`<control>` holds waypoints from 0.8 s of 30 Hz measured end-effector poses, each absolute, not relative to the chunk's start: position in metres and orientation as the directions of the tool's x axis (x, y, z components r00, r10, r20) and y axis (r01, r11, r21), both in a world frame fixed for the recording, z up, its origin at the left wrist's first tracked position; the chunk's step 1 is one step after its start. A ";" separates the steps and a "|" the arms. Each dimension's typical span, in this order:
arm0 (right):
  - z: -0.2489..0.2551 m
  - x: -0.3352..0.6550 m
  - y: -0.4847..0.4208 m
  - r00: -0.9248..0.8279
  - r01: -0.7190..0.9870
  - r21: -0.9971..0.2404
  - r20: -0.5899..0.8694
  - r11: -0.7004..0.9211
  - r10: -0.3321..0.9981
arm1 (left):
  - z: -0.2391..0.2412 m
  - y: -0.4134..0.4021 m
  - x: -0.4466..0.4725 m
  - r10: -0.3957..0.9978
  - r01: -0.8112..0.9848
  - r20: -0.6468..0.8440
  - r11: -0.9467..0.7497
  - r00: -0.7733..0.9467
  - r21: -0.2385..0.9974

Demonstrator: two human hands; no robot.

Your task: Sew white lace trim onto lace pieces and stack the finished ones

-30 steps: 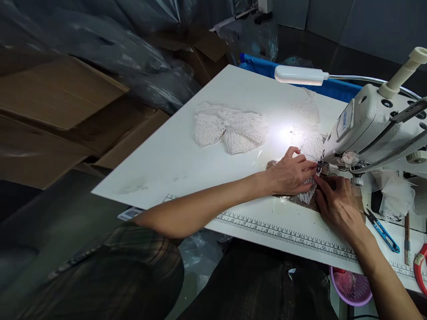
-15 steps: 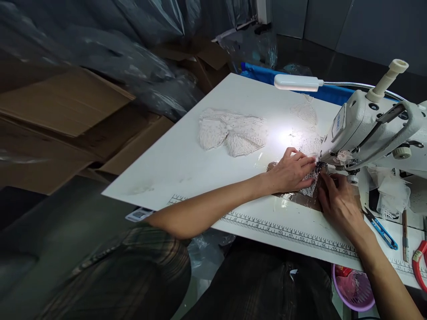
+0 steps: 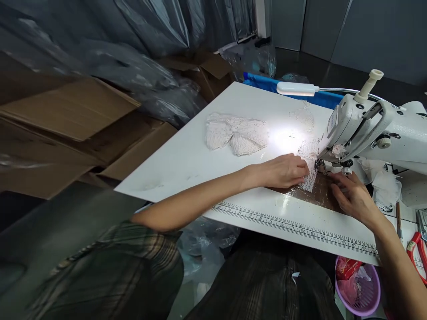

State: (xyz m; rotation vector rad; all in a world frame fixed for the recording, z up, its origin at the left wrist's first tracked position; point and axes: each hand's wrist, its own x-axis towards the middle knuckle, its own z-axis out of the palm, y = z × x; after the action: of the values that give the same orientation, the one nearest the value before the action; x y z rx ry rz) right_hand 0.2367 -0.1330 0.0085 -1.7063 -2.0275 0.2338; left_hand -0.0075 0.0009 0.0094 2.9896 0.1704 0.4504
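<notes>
White tabletop (image 3: 180,171), corner pointing away, printed ruler scale (image 3: 290,225) along the near edge. Cardboard boxes (image 3: 70,106) and grey plastic sheeting (image 3: 160,26) at left, blue cloth (image 3: 262,82) past the far edge.

White sewing machine (image 3: 400,131) on the right side; slim lamp (image 3: 296,89) on a bendy neck throws a bright spot on the table. Lace piece (image 3: 311,178) lies flat just left of the needle area, over a shiny brown patch (image 3: 320,198), between the two hands. More lace (image 3: 308,146) right behind it; can't tell if joined.

Left hand (image 3: 288,171) palm down, fingers bent, fingertips at the lace's left edge; can't tell if it pinches or just presses. Right hand (image 3: 355,195) about half open, thumb apart from forefinger, nothing seen gripped, fingers just beside the needle area.

Second lace bundle (image 3: 238,133) lies well left of the machine, apart from both hands. Sheer white scraps (image 3: 387,186) beyond the right hand. Red-handled scissors (image 3: 413,243) at the right edge. Purple basket (image 3: 376,286) below the table edge, red packet (image 3: 347,268) inside.
</notes>
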 end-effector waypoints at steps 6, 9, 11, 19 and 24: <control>0.003 0.231 -0.127 -0.153 0.854 -0.449 0.265 0.262 0.952 | -0.007 -0.004 -0.001 0.150 0.042 0.354 -0.955 0.923 0.295; 0.007 0.226 -0.124 -0.227 0.819 -0.477 0.242 0.320 0.943 | -0.010 -0.003 -0.001 0.175 0.047 0.372 -0.944 0.912 0.328; 0.010 0.221 -0.122 -0.291 0.780 -0.508 0.225 0.367 0.930 | -0.009 -0.004 -0.003 0.185 0.042 0.386 -0.936 0.904 0.348; -0.005 0.205 -0.112 -0.278 0.723 -0.572 0.275 0.389 0.921 | -0.009 -0.007 -0.003 0.203 -0.005 0.512 -0.926 0.835 0.377; -0.009 0.207 -0.112 -0.251 0.727 -0.552 0.339 0.408 0.907 | -0.016 -0.008 0.003 0.108 -0.043 0.596 -0.972 0.796 0.233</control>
State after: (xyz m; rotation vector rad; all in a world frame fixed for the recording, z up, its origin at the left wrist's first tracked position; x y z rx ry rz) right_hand 0.2068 -0.1125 -0.0088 -1.3838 -2.0508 0.3766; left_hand 0.0029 -0.0076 -0.0161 2.7503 0.0503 0.9337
